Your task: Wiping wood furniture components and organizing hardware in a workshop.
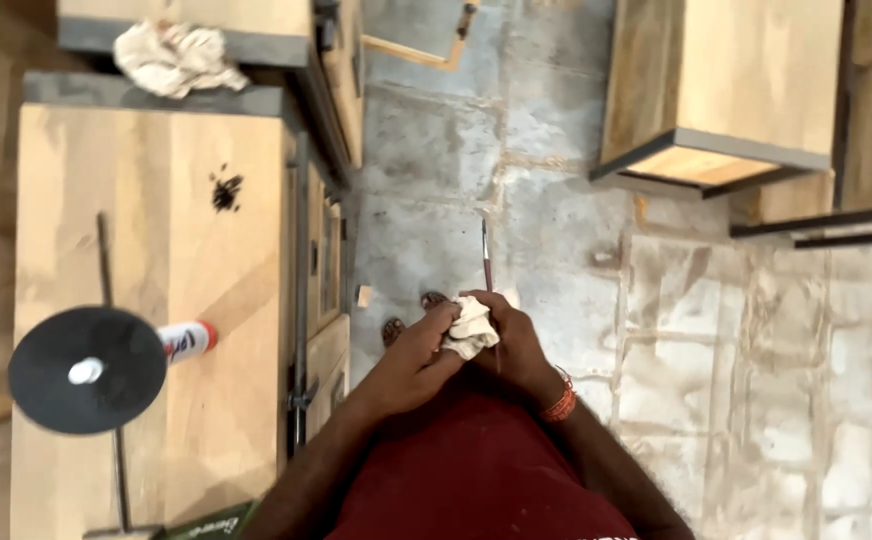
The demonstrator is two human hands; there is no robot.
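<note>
Your hands are together at your waist over the stone floor (436, 200), the left hand (411, 362) pinching a pale rag (470, 328) around the thin brush (486, 255) gripped in your right hand (516, 345), bristles pointing away so the rag can slide along it

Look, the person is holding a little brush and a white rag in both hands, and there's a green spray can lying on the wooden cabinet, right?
Almost. The head view shows the spray can on the wooden cabinet is white with a red cap, not green.
</note>
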